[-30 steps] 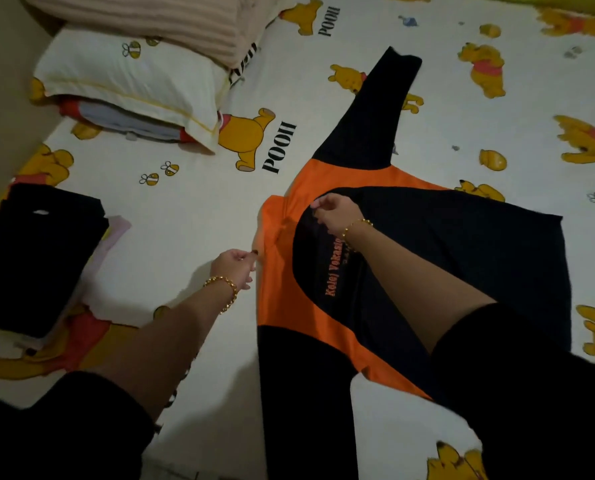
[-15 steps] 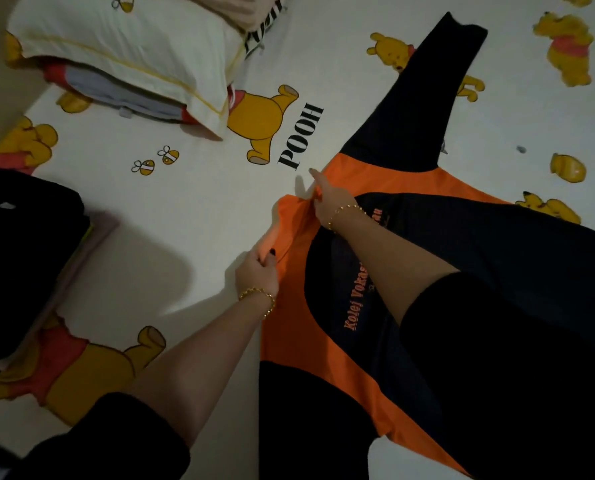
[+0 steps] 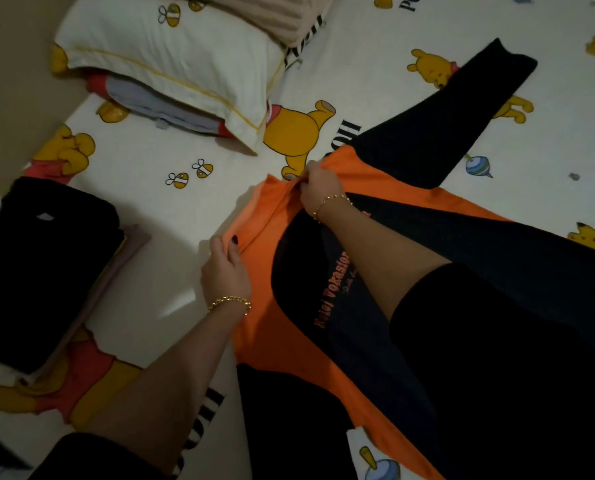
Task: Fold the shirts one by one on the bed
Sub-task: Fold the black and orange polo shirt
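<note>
At the neckline, between two pinching hands: one orange-and-black shirt (image 3: 265, 323), long-sleeved, spread flat on the bed (image 3: 171, 216).

Grips. Left hand (image 3: 225, 271): thumb on top, fingers curled under, pinching the orange collar edge on the near side. Right hand (image 3: 320, 188): fingertips gathered, pinching orange cloth at the far side of the neck opening. A raised ridge of fabric runs between the two pinches.

Layout from the grips. Far sleeve (image 3: 445, 126): runs away beyond the right hand, lying straight. Near sleeve (image 3: 289, 427): trails back from below the left hand toward the person. Shirt body: extends to the right of both grips, partly hidden under the right forearm. Stack of folded dark garments (image 3: 39, 271): well apart, left of the left hand. Pillow (image 3: 171, 57): beyond the stack.

Step judged in hand: squaring the collar and shoulders before the first fold.

Handling notes. Draw the two pinches apart evenly until the ridge flattens. Keep the pull low along the sheet so the body does not lift or skew. Let go only once the shoulder line lies straight, then smooth outward from the neck before bringing the sleeves in.
</note>
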